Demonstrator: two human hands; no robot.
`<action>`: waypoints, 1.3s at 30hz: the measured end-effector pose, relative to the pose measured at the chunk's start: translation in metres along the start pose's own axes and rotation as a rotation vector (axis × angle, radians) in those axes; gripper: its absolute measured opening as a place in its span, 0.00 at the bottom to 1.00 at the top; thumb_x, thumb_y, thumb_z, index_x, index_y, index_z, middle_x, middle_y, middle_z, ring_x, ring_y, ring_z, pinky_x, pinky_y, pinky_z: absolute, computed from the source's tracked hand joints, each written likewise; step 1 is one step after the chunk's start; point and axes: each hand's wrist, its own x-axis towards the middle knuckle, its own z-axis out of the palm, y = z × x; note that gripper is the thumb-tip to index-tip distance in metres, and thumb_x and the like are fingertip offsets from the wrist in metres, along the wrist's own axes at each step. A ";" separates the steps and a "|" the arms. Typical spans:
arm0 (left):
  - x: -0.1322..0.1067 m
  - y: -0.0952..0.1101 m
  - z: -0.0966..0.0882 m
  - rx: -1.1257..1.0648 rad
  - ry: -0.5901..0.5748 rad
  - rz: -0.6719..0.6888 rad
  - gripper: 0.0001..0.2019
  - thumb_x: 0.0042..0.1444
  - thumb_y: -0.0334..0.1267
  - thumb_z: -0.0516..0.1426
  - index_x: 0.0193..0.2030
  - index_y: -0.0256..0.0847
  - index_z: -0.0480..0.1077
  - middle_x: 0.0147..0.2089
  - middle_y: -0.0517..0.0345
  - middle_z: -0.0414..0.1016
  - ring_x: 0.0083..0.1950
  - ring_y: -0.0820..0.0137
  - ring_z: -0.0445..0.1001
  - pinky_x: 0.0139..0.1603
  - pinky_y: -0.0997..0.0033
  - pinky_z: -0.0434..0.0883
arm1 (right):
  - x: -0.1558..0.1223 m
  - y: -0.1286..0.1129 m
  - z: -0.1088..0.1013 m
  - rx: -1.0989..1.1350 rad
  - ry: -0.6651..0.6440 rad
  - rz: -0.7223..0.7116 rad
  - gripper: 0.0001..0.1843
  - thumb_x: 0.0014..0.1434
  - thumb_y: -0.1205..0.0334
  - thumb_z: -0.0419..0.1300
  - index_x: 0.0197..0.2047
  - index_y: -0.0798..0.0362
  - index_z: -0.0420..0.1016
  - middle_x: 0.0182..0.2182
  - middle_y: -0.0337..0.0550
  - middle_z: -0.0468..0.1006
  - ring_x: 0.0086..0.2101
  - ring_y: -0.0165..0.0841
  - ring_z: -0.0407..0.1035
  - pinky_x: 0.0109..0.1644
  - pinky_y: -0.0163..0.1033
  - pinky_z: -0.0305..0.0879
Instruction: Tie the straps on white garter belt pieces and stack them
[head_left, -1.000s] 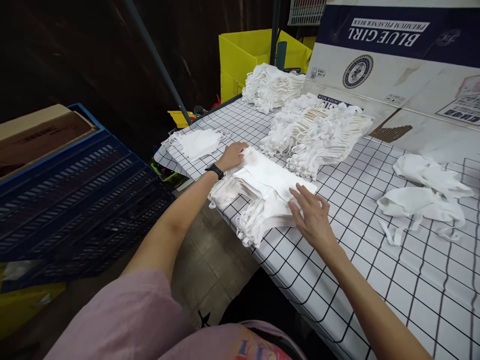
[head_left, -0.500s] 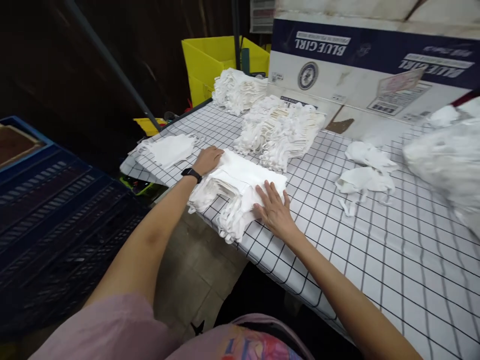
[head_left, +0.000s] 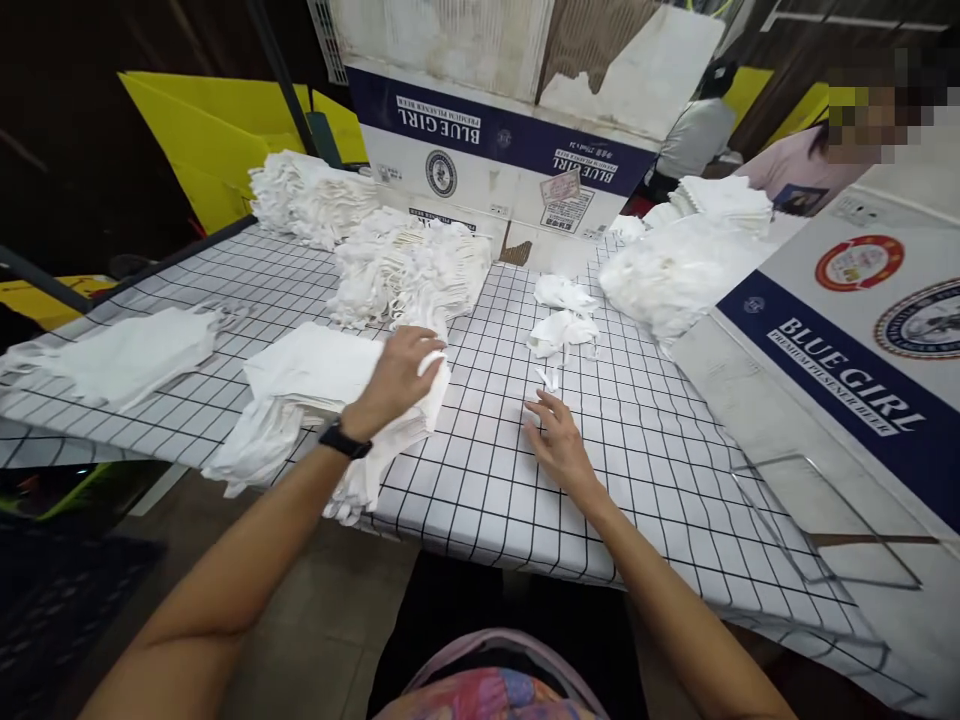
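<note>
Well, from my end the tabletop [head_left: 480,480] fills most of the view, covered in a white sheet with a black grid. Behind it stands a cardboard box [head_left: 487,150] printed BLUE GIRL, and a flattened carton [head_left: 847,350] with the same print leans along the right side. A yellow bin [head_left: 217,140] sits at the far left against a dark wall. Two rear piles of strapped white cloth [head_left: 409,265] lie near the box, a further heap [head_left: 675,275] sits to the right, and a flat bundle [head_left: 127,355] lies on the left corner.

A co-worker at the far right is mostly cut off. I cannot tell what the cloth pieces are.

My left hand [head_left: 394,380], with a black watch [head_left: 343,440] at the wrist, lies on the stack of white cloth pieces [head_left: 315,370] at the tabletop's near edge; its fingers [head_left: 420,345] curl over the stack's right end and grip the top layers, the thumb hidden. My right hand [head_left: 559,445] is open, fingers [head_left: 544,405] spread and resting on bare grid, just short of a few loose cloth pieces [head_left: 562,325] and apart from the stack.
</note>
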 end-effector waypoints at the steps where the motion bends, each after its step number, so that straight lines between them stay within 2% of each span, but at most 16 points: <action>1: 0.009 0.014 0.019 -0.046 -0.063 0.027 0.13 0.66 0.39 0.54 0.51 0.42 0.77 0.56 0.48 0.77 0.60 0.56 0.71 0.65 0.48 0.70 | -0.003 0.008 -0.006 0.012 0.036 0.028 0.17 0.71 0.58 0.55 0.59 0.49 0.76 0.65 0.56 0.68 0.60 0.45 0.69 0.59 0.56 0.74; 4: 0.039 0.047 0.076 -0.136 -0.249 0.021 0.14 0.64 0.37 0.56 0.54 0.39 0.76 0.55 0.47 0.76 0.59 0.56 0.71 0.65 0.52 0.69 | -0.006 0.027 -0.018 0.024 0.154 0.076 0.15 0.70 0.59 0.55 0.53 0.50 0.79 0.58 0.55 0.74 0.58 0.45 0.71 0.61 0.57 0.73; 6: 0.062 0.063 0.111 -0.163 -0.324 -0.090 0.20 0.63 0.38 0.59 0.61 0.39 0.72 0.59 0.46 0.74 0.63 0.56 0.69 0.67 0.55 0.67 | -0.002 0.037 -0.022 0.031 0.217 0.113 0.14 0.69 0.60 0.55 0.50 0.50 0.81 0.53 0.53 0.77 0.56 0.45 0.72 0.59 0.57 0.73; 10: 0.106 0.085 0.165 -0.101 -0.324 -0.230 0.29 0.61 0.44 0.62 0.67 0.37 0.66 0.65 0.38 0.67 0.65 0.47 0.66 0.63 0.48 0.67 | 0.006 0.053 -0.030 0.061 0.286 0.184 0.14 0.67 0.59 0.55 0.48 0.51 0.81 0.51 0.53 0.78 0.53 0.45 0.73 0.57 0.56 0.74; 12: 0.123 0.092 0.183 -0.077 -0.311 -0.282 0.25 0.61 0.43 0.62 0.63 0.38 0.68 0.64 0.37 0.67 0.65 0.45 0.66 0.61 0.46 0.68 | 0.007 0.060 -0.033 0.066 0.307 0.209 0.14 0.67 0.59 0.56 0.48 0.52 0.80 0.50 0.54 0.78 0.53 0.46 0.73 0.56 0.56 0.74; 15: 0.131 0.106 0.200 -0.069 -0.288 -0.295 0.11 0.62 0.34 0.58 0.51 0.40 0.73 0.58 0.40 0.70 0.62 0.47 0.67 0.57 0.46 0.68 | 0.007 0.066 -0.036 0.072 0.324 0.241 0.15 0.66 0.58 0.57 0.51 0.53 0.79 0.50 0.55 0.77 0.52 0.47 0.72 0.56 0.57 0.74; 18: 0.117 0.123 0.203 -0.118 -0.288 -0.200 0.07 0.60 0.29 0.55 0.43 0.41 0.73 0.51 0.45 0.73 0.58 0.51 0.69 0.56 0.50 0.68 | 0.008 0.067 -0.036 0.092 0.334 0.258 0.20 0.67 0.58 0.55 0.58 0.54 0.75 0.51 0.56 0.76 0.49 0.44 0.73 0.55 0.55 0.74; 22: 0.074 0.144 0.186 -0.251 -0.355 -0.024 0.04 0.58 0.28 0.57 0.37 0.42 0.69 0.42 0.54 0.75 0.47 0.62 0.73 0.51 0.61 0.70 | 0.011 0.064 -0.037 0.145 0.325 0.269 0.28 0.65 0.64 0.52 0.68 0.54 0.65 0.55 0.57 0.72 0.46 0.41 0.74 0.55 0.53 0.74; 24: 0.052 0.150 0.174 -0.308 -0.379 0.021 0.04 0.59 0.30 0.57 0.35 0.42 0.68 0.39 0.57 0.75 0.43 0.66 0.73 0.47 0.66 0.71 | 0.012 0.063 -0.037 0.147 0.302 0.261 0.29 0.62 0.67 0.52 0.66 0.53 0.67 0.56 0.57 0.71 0.50 0.43 0.72 0.57 0.53 0.73; 25: 0.042 0.151 0.169 -0.336 -0.374 0.028 0.03 0.60 0.30 0.57 0.35 0.42 0.68 0.38 0.58 0.75 0.41 0.67 0.73 0.46 0.67 0.71 | 0.013 0.062 -0.036 0.146 0.289 0.256 0.26 0.60 0.68 0.53 0.62 0.53 0.71 0.55 0.56 0.72 0.52 0.44 0.72 0.57 0.53 0.72; 28: 0.022 0.147 0.157 -0.407 -0.275 -0.023 0.03 0.61 0.32 0.57 0.36 0.42 0.69 0.37 0.58 0.76 0.40 0.67 0.74 0.44 0.67 0.71 | 0.014 0.059 -0.037 0.153 0.271 0.250 0.12 0.57 0.67 0.54 0.42 0.52 0.78 0.43 0.52 0.77 0.46 0.45 0.73 0.54 0.51 0.71; 30: 0.016 0.143 0.154 -0.418 -0.187 -0.079 0.02 0.59 0.31 0.57 0.37 0.42 0.70 0.39 0.56 0.76 0.42 0.65 0.74 0.46 0.65 0.71 | 0.015 0.056 -0.040 0.175 0.281 0.254 0.08 0.58 0.65 0.55 0.36 0.51 0.76 0.36 0.49 0.77 0.38 0.41 0.72 0.49 0.48 0.72; 33: 0.011 0.139 0.155 -0.463 -0.118 -0.165 0.05 0.57 0.31 0.60 0.40 0.43 0.74 0.44 0.53 0.77 0.48 0.62 0.73 0.53 0.60 0.71 | 0.017 0.049 -0.047 0.223 0.321 0.263 0.08 0.60 0.59 0.56 0.35 0.50 0.75 0.34 0.45 0.78 0.33 0.37 0.70 0.43 0.43 0.71; 35: 0.011 0.138 0.155 -0.571 -0.103 -0.242 0.06 0.53 0.32 0.62 0.38 0.44 0.75 0.43 0.54 0.78 0.48 0.61 0.74 0.56 0.58 0.70 | 0.018 0.045 -0.054 0.261 0.347 0.277 0.09 0.61 0.55 0.57 0.35 0.50 0.76 0.33 0.43 0.79 0.31 0.35 0.69 0.40 0.40 0.70; 39: 0.011 0.136 0.153 -0.752 -0.042 -0.356 0.02 0.54 0.35 0.62 0.34 0.43 0.76 0.38 0.56 0.80 0.43 0.64 0.75 0.49 0.63 0.71 | 0.018 0.042 -0.064 0.329 0.387 0.323 0.14 0.62 0.50 0.58 0.36 0.51 0.77 0.29 0.40 0.77 0.28 0.32 0.67 0.35 0.37 0.67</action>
